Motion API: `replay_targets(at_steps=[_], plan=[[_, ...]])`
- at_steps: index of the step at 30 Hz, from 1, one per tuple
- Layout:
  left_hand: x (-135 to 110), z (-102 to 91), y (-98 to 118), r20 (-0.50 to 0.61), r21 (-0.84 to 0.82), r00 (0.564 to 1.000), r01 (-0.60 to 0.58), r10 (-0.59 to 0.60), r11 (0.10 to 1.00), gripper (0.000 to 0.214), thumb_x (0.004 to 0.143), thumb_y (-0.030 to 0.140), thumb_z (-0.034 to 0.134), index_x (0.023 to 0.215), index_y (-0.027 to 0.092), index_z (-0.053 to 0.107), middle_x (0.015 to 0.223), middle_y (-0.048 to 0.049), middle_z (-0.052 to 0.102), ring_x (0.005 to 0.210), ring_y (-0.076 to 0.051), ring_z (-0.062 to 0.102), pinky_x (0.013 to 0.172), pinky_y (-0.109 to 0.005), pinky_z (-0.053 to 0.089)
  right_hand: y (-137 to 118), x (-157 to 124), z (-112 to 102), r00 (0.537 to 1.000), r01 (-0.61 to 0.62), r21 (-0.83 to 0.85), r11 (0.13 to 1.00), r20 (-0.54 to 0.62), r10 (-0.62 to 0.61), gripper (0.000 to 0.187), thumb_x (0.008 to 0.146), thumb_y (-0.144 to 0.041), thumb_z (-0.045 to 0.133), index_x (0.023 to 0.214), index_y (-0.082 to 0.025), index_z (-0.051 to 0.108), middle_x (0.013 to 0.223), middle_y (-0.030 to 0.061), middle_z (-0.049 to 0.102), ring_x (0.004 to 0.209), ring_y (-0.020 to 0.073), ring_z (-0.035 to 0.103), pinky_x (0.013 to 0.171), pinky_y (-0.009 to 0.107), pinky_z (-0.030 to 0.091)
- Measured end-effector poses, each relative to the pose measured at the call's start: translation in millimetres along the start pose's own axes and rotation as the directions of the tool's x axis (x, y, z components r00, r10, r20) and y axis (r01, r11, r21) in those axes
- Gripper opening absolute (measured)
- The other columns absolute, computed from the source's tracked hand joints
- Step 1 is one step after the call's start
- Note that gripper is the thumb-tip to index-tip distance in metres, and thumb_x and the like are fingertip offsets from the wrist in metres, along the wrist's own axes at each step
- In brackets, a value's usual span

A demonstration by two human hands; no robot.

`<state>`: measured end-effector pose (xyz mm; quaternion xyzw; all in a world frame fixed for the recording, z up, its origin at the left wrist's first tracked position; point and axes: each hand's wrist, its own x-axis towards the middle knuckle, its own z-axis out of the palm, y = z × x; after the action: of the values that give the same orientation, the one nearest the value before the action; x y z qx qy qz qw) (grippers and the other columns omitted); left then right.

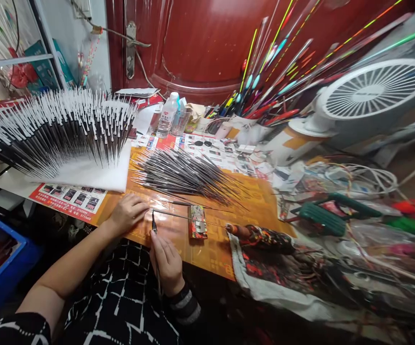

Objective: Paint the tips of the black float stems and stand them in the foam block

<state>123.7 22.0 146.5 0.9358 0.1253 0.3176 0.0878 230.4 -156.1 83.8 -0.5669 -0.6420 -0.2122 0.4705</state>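
Observation:
My left hand [130, 212] rests on the amber table mat, its fingers closed around the near end of a thin dark fishing float [173, 215]. The float's slender stem runs right, over a small paint-spotted block [197, 222], toward a stained, tape-wrapped cylindrical tool [254, 234]. Whether the stem touches that tool I cannot tell. Between the fingers of my right hand [168, 262] is a dark pen-like tool [154, 224], upright, its tip near the float's end. A thin cord hangs below that hand. A pile of dark floats [186, 175] lies just beyond.
Many white-tipped floats stand in a white foam block [110, 177] at left. Behind are a water bottle [167, 115] and bright-tipped rods. A white fan [369, 93], tangled cables and a green-handled tool [322, 218] crowd the right. A blue bin [9, 261] sits lower left.

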Motion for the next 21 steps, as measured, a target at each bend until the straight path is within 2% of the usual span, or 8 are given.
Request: replay_targets(at_steps=[11,21], plan=[[1.1,-2.2,1.6,0.024,0.002,1.0,0.02,-0.02,1.0,0.025,0.103,0.031,0.049,0.104,0.02,0.072,0.093,-0.0078,0.07,0.087,-0.019,0.06,0.08,-0.036,0.049,0.6,-3.7,1.6,0.999,-0.017,-0.007,1.0,0.038,0.018,0.063,0.095,-0.005,0.055,0.155,-0.015,0.038,0.12,0.0145,0.073,0.11,0.0248,0.071,0.094,0.038,0.063],[1.7,-3.4,2.6,-0.007,0.003,1.0,0.001,-0.001,1.0,0.025,0.104,0.031,0.049,0.101,0.019,0.071,0.089,-0.0061,0.069,0.084,-0.019,0.058,0.078,-0.034,0.047,-0.5,1.2,0.2,1.0,0.018,-0.048,0.999,0.02,-0.017,0.066,0.094,-0.003,0.057,0.156,-0.013,0.036,0.118,0.015,0.073,0.105,0.0253,0.073,0.089,0.039,0.064]])
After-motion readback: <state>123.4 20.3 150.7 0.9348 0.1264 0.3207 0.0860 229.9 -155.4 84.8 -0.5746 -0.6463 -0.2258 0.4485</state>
